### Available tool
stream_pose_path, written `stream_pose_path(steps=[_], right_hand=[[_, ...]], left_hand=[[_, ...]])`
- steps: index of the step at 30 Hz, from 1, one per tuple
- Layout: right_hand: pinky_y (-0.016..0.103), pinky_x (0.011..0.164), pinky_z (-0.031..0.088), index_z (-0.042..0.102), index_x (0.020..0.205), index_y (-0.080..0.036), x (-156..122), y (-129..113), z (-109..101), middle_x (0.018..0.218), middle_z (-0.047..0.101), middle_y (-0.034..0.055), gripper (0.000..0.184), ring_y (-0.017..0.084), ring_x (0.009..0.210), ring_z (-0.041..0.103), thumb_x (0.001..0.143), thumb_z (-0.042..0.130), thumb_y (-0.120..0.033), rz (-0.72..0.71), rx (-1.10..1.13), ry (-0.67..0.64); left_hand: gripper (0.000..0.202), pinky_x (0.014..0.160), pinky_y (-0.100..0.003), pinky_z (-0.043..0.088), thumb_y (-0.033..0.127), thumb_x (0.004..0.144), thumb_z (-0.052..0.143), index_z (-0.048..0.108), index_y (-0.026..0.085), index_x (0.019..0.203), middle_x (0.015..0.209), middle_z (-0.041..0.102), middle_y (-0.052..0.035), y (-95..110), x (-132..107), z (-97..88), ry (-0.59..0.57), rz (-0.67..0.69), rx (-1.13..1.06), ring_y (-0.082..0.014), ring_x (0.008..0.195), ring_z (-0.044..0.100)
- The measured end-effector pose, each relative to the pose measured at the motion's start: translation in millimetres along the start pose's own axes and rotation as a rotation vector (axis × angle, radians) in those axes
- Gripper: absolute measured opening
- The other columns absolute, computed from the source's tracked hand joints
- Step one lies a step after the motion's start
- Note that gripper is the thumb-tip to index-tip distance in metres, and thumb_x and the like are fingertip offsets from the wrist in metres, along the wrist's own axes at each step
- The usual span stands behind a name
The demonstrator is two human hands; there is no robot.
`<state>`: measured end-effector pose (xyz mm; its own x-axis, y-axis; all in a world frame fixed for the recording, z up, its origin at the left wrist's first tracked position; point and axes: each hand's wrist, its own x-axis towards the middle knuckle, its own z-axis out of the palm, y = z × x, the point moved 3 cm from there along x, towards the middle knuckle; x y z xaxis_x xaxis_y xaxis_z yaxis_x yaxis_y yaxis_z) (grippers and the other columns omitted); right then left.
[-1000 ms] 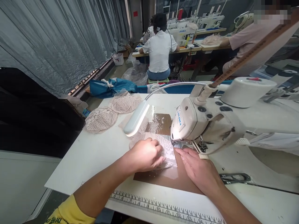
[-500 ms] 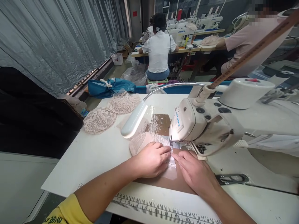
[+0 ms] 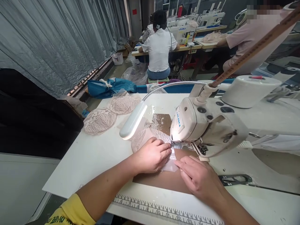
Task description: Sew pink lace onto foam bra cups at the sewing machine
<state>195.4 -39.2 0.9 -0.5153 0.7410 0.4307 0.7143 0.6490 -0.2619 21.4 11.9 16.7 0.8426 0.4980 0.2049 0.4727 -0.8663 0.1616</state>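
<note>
A pale pink lace bra cup (image 3: 140, 139) lies under the sewing machine head (image 3: 185, 120), its lace edge running below the needle area. My left hand (image 3: 153, 154) presses down on the cup with its fingers bent close together, the fingertips just in front of the presser foot. A sheer white edge (image 3: 170, 166) of the piece sticks out toward me. My right hand (image 3: 199, 175) rests to the right, and its closed fingertips meet the corner of that edge. The needle itself is too small to make out.
Two lace cups (image 3: 100, 121) lie on the white table (image 3: 77, 165) at the left. A lamp (image 3: 133, 122) on a bent metal neck hangs over the work. A printed ruler (image 3: 164, 212) runs along the front edge. A dark metal slide plate (image 3: 235, 179) is at the right. Co-workers (image 3: 159, 50) sit beyond.
The lace piece has moved a little farther under the machine, away from me. My left hand has gone slightly forward with it; my right hand has shifted slightly right and down.
</note>
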Motion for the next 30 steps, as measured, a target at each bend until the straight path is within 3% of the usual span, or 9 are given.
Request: stream_pose_path(steps=[14, 19, 30], right_hand=[[0.026, 0.052, 0.040, 0.069, 0.105, -0.014, 8, 2, 10, 0.078, 0.067, 0.0022, 0.034, 0.014, 0.066, 0.059, 0.086, 0.041, -0.010, 0.049, -0.146, -0.006], [0.026, 0.060, 0.045, 0.068, 0.110, -0.016, 9, 3, 15, 0.088, 0.071, 0.0024, 0.032, 0.016, 0.073, 0.061, 0.091, 0.044, -0.018, 0.108, -0.184, 0.006], [0.030, 0.060, 0.050, 0.068, 0.111, -0.018, 13, 4, 13, 0.089, 0.073, 0.0047, 0.035, 0.019, 0.071, 0.065, 0.092, 0.040, -0.021, 0.131, -0.193, -0.020]], left_hand=[[0.039, 0.095, -0.044, 0.035, 0.018, 0.086, 0.046, 0.054, 0.011, 0.124, 0.132, 0.054, -0.0130, -16, 3, 5.4, -0.007, -0.075, 0.063, -0.0268, 0.106, 0.050], [0.037, 0.098, -0.047, 0.033, 0.016, 0.086, 0.045, 0.054, 0.013, 0.122, 0.131, 0.055, -0.0129, -21, 2, 9.0, 0.040, -0.145, 0.071, -0.0275, 0.112, 0.050], [0.042, 0.102, -0.048, 0.031, 0.040, 0.092, 0.046, 0.055, 0.015, 0.125, 0.130, 0.054, -0.0150, -25, -4, 5.9, 0.116, -0.240, -0.015, -0.0289, 0.117, 0.049]])
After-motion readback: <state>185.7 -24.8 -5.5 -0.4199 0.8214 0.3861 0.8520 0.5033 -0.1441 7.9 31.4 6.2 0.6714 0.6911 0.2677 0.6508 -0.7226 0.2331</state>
